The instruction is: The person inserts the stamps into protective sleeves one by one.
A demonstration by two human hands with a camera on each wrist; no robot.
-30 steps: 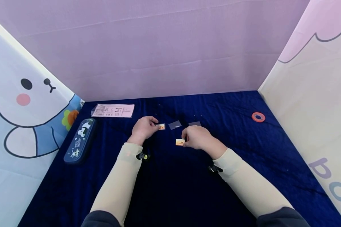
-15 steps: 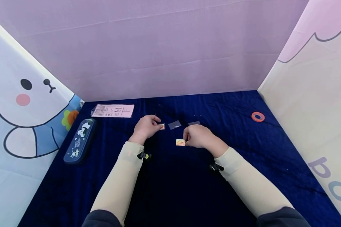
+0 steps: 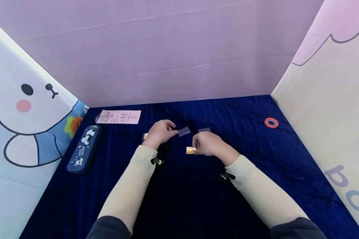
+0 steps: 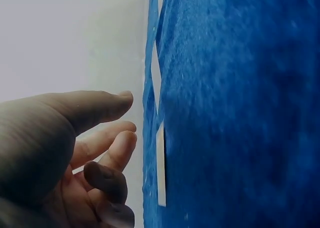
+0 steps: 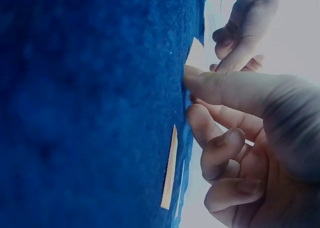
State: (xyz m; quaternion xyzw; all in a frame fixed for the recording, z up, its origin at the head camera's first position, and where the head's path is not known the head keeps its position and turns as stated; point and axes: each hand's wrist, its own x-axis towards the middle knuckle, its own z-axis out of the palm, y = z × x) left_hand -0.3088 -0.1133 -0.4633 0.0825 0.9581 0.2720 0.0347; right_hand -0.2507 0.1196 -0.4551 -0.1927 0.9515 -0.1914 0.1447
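Note:
Thumb and fingertips of my right hand [image 3: 210, 143] pinch a small yellow-orange postage stamp [image 3: 191, 150], whose toothed edge shows in the right wrist view. My left hand [image 3: 161, 131] reaches farther back, fingertips right at the corner of a clear plastic piece [image 3: 184, 131]. The left wrist view shows a gap between its thumb and loosely bent fingers, with nothing in it. Left of that wrist, a second orange stamp [image 3: 145, 136] is partly covered by the hand. Another clear piece [image 3: 204, 129] lies behind my right hand. In the right wrist view, a toothed-edged stamp [image 5: 170, 173] lies on the cloth.
A blue pencil case [image 3: 84, 148] with panda prints lies at the left. Behind it is a pink printed card [image 3: 119, 117] in a clear cover. A red ring-shaped roll [image 3: 271, 122] lies at the right. Printed fabric walls surround the blue cloth [image 3: 242, 116].
My left hand has moved right to the clear piece, and the stamp by its thumb is out of sight there. A stamp now shows left of its wrist. My right hand has hardly moved.

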